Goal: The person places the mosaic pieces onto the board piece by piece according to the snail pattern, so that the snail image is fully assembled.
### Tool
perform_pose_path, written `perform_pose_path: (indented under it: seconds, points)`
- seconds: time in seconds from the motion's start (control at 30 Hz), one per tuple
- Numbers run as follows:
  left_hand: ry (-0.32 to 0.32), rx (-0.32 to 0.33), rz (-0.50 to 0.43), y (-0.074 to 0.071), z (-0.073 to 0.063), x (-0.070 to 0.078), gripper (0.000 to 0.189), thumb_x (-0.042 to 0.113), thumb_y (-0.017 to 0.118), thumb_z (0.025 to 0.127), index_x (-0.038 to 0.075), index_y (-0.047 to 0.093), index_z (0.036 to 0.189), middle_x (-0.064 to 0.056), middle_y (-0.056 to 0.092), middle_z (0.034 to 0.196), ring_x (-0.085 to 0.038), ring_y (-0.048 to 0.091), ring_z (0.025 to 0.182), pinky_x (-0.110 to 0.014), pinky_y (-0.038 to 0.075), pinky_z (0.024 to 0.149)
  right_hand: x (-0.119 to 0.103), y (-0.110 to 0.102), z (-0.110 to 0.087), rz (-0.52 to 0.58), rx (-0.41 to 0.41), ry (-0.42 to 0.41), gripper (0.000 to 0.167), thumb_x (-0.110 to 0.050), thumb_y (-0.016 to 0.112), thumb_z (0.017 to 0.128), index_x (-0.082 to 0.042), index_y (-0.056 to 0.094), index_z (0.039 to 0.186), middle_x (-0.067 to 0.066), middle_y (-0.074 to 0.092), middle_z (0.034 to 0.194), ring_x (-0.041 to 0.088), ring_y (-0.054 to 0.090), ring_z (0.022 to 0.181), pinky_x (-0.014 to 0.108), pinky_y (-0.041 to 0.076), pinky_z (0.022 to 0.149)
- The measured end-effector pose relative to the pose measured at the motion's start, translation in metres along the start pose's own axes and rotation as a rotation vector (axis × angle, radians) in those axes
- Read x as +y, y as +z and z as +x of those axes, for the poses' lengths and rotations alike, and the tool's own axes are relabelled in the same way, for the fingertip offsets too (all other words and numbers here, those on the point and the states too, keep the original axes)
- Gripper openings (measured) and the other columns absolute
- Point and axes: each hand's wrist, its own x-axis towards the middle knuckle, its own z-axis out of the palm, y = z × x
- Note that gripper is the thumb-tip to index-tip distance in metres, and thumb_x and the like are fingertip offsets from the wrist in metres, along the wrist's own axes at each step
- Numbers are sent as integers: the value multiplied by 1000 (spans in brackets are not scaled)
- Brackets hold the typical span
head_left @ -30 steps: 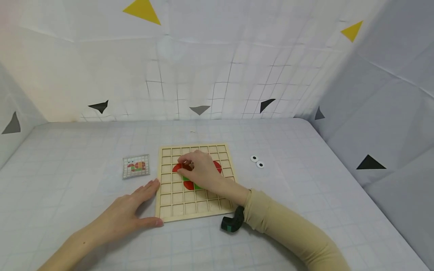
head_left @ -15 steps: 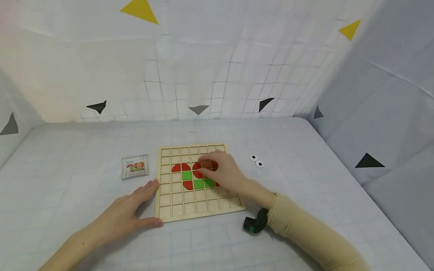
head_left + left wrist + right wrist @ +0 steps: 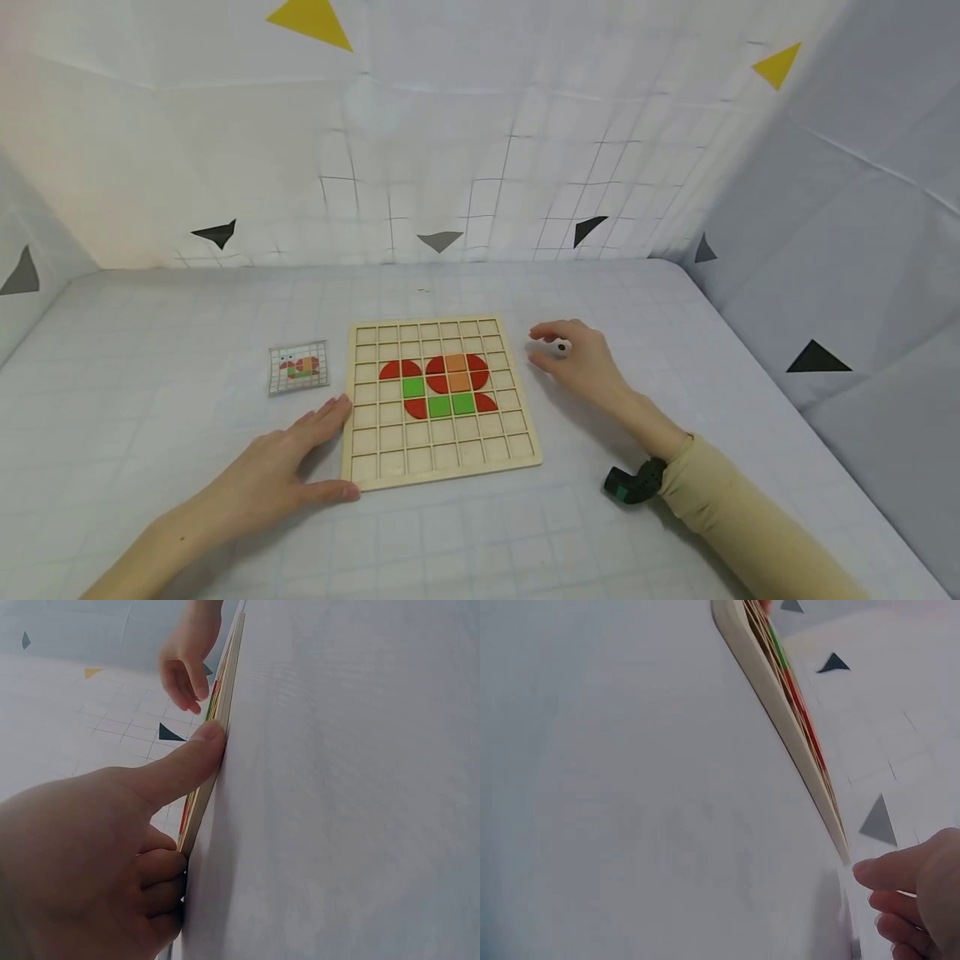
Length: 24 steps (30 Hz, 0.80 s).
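A wooden grid board lies flat on the table, with red rounded pieces, green squares and orange squares set in its cells. My left hand rests at the board's left side, fingers at the edge and thumb at the near corner; the left wrist view shows the thumb against the board's side. Right of the board, my right hand hovers with thumb and fingertips parted. Between them shows a round white eye piece; the other eye piece is hidden behind the hand.
A small picture card with a coloured figure on a grid lies left of the board. A black device sits at my right wrist. White sheeting with triangle marks rises behind the table.
My right hand has moved right, off the board and over to the eye pieces, uncovering the orange squares and right-hand red pieces. My left hand stays at the board's edge.
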Motion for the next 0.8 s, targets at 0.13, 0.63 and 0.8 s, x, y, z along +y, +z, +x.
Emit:
perform_pose_path:
  seconds: [0.13, 0.63, 0.8]
  points:
    - [5, 2, 8, 0, 0, 0, 109, 76, 68, 73, 16, 33, 157, -11, 38, 159, -43, 39, 142, -64, 36, 109, 12, -7, -2, -30, 20, 50, 32, -10, 80, 84, -5, 72, 115, 11, 72, 108, 28, 62, 101, 48, 49, 90]
    - [-9, -4, 1, 0, 0, 0, 108, 73, 71, 73, 15, 34, 157, -9, 36, 160, -40, 37, 144, -62, 35, 112, 31, -6, -7, -45, 86, 92, 31, -15, 82, 83, -4, 72, 110, 11, 73, 103, 27, 65, 94, 42, 50, 85]
    - [-8, -2, -1, 1, 0, 0, 108, 73, 71, 73, 15, 34, 157, -9, 36, 160, -40, 37, 144, -62, 35, 112, 34, -5, -8, -56, 113, 76, 29, -13, 81, 84, -3, 71, 109, 12, 73, 102, 27, 66, 94, 43, 51, 84]
